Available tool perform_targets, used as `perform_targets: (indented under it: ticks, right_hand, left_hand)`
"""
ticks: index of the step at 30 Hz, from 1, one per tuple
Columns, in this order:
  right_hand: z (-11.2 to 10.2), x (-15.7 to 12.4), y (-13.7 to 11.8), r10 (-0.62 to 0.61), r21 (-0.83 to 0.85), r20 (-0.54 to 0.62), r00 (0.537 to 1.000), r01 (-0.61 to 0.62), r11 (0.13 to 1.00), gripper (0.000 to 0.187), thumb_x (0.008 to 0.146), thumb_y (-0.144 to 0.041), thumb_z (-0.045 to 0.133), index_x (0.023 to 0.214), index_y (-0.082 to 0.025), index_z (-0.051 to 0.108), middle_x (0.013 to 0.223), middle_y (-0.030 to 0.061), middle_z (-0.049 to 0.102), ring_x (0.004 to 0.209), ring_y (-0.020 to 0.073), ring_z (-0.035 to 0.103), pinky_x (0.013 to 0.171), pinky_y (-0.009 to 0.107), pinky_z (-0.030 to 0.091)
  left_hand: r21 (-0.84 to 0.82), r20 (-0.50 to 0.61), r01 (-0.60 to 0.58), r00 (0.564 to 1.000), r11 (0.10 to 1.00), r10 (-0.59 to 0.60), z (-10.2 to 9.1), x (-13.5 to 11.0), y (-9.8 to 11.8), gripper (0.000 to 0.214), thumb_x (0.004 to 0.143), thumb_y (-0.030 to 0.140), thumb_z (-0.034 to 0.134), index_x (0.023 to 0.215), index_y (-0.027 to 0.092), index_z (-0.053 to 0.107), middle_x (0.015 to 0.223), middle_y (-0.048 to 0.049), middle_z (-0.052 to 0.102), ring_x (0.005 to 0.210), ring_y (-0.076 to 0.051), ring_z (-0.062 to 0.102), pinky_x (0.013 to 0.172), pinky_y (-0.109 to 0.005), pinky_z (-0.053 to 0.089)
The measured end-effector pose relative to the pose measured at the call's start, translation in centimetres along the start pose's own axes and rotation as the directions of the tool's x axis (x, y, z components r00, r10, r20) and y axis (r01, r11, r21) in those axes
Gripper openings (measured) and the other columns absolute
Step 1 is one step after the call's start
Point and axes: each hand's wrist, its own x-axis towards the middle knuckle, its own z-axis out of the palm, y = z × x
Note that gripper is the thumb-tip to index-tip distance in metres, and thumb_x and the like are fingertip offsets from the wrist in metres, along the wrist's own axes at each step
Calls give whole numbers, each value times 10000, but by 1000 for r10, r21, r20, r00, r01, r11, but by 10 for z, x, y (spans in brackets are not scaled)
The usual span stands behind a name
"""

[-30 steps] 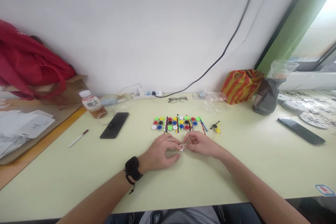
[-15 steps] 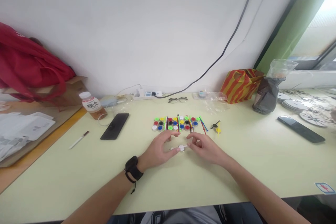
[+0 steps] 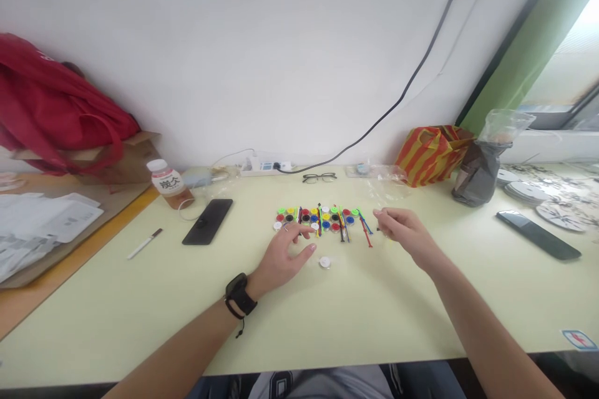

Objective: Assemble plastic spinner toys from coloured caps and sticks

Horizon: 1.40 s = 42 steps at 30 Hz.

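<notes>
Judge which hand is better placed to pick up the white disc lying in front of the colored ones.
Probably the left hand: it is open, its thumb close to the white disc. The right hand is farther off, beyond the colored discs, its fingers curled.

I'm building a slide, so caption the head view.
A white disc lies between left hand and right hand, nearer the left, before coloured discs.

Discs lie on the table before the eyeglasses
</notes>
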Motion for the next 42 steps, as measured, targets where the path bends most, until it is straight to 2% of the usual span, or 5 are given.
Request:
perform_targets:
  ticks: [4,8,20,28,42]
  right_hand:
    - [-1,26,12,-31,-506,-59,998,-3,862,313,926,-438,614,704,-225,556,638,0,547,589,159,447,574,304,310]
    - [14,33,32,-86,-720,-116,990,-24,694,126,902,-252,573,799,-223,639,814,39,671,746,190,575,631,298,349]
    - [15,23,39,-88,-755,115,989,145,640,200,915,-148,560,788,-227,693,910,67,689,952,237,608,741,307,405]
    - [21,32,49,-147,-803,-24,989,69,592,212,982,-312,564,824,-216,667,929,96,703,915,263,597,767,352,413]
    - [21,38,55,-118,-827,-159,980,-67,559,192,929,-187,539,762,-202,631,897,109,713,937,263,622,770,344,401]
  left_hand:
    - [-4,24,6,1000,1000,-6,0,2,-2,235,1045,333,514,1130,234,709,1030,-46,704,884,-183,592,850,-335,475]
    - [-8,21,23,1000,1000,-23,-3,4,-3,265,1057,351,490,1111,219,713,1023,-45,715,874,-183,610,829,-329,482]
    - [-1,41,12,999,1000,-11,-2,3,-3,239,1030,365,537,1054,222,726,989,-42,740,846,-180,622,771,-307,498]
    - [-13,80,18,997,1000,-17,-2,3,-1,231,1027,357,542,1047,228,732,1016,-36,746,849,-173,634,760,-297,497]
    - [-1,77,21,997,1000,-21,-2,3,-2,226,1028,358,547,1045,229,732,1009,-36,746,864,-177,639,768,-294,504]
